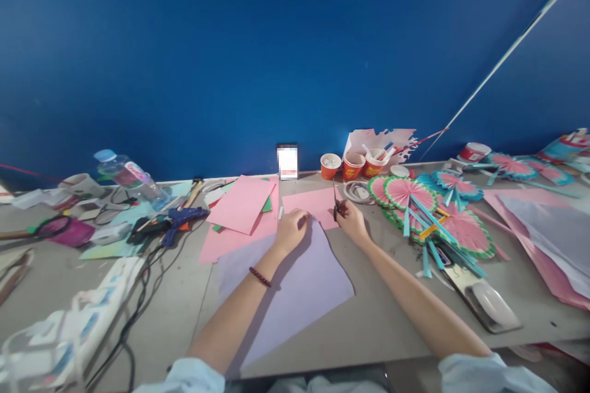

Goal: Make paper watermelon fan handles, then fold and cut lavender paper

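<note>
Left hand [291,227] at lavender sheet [318,295]'s far edge (can't tell if pinching); right hand [352,220] holds scissors [336,211] beside pink paper [304,201].

On my grey table [382,325] I have purple paper [304,295] reaching the near edge, red cups [353,167] by the far edge, pink fans [410,191] to the right.

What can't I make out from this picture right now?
All in the head view:
Left hand: its curled fingers hide whether it pinches the purple sheet.
Scissors: right hand hides part of the handles.
Phone: screen pixelated.
Green paper: mostly hidden by pink sheets.
Bottle: label too blurred to read.
Far-right sheets: cut off by the right edge.
</note>
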The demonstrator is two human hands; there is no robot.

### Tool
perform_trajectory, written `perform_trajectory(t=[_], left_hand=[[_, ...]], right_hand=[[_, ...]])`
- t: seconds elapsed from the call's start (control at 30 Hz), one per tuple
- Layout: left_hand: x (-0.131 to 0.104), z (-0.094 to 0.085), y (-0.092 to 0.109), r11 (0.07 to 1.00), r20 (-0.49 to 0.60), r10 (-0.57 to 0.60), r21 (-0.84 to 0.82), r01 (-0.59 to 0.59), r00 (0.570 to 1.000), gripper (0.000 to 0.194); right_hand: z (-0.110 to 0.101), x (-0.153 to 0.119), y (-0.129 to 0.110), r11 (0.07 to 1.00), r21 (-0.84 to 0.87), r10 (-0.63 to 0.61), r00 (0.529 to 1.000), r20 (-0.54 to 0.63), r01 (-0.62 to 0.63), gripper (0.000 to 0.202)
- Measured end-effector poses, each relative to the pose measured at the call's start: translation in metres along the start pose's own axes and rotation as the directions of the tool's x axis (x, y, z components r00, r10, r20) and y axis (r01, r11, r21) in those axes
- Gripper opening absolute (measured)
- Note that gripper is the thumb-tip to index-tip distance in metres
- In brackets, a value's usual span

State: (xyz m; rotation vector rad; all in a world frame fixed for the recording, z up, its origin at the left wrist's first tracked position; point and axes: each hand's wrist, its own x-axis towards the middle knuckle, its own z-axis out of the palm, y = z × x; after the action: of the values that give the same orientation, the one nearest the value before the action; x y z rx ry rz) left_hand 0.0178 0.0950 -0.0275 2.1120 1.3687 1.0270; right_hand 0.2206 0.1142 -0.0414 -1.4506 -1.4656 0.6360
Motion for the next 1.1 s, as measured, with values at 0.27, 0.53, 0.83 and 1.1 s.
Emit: perform_trajectory(t=[0.27, 0.53, 0.83, 1.1], left_hand=[[0.023, -0.026, 0.002, 0.989, -0.061, -0.029, -0.143, 0.02, 0.998, 0.012], [0.056, -0.061, 0.009, 0.997, -0.032, 0.05, 0.067, -0.048, 0.998, 0.018], [0.054, -0.056, -0.022, 0.981, -0.085, -0.074, -0.185, 0.057, 0.994, 0.02], [0.05, -0.053, -0.035, 0.971, -0.016, -0.108, -0.215, 0.102, 0.994, 0.025]], right_hand=[[-0.002, -0.002, -0.009, 0.998, 0.046, 0.033, 0.999, 0.009, -0.033, 0.041], [0.007, -0.015, -0.013, 0.891, 0.406, 0.079, 0.951, 0.299, -0.201, 0.042], [0.015, -0.027, -0.02, 0.884, 0.41, 0.068, 0.929, 0.364, -0.225, 0.043], [0.02, -0.025, -0.008, 0.914, 0.381, 0.016, 0.949, 0.314, -0.142, 0.034]])
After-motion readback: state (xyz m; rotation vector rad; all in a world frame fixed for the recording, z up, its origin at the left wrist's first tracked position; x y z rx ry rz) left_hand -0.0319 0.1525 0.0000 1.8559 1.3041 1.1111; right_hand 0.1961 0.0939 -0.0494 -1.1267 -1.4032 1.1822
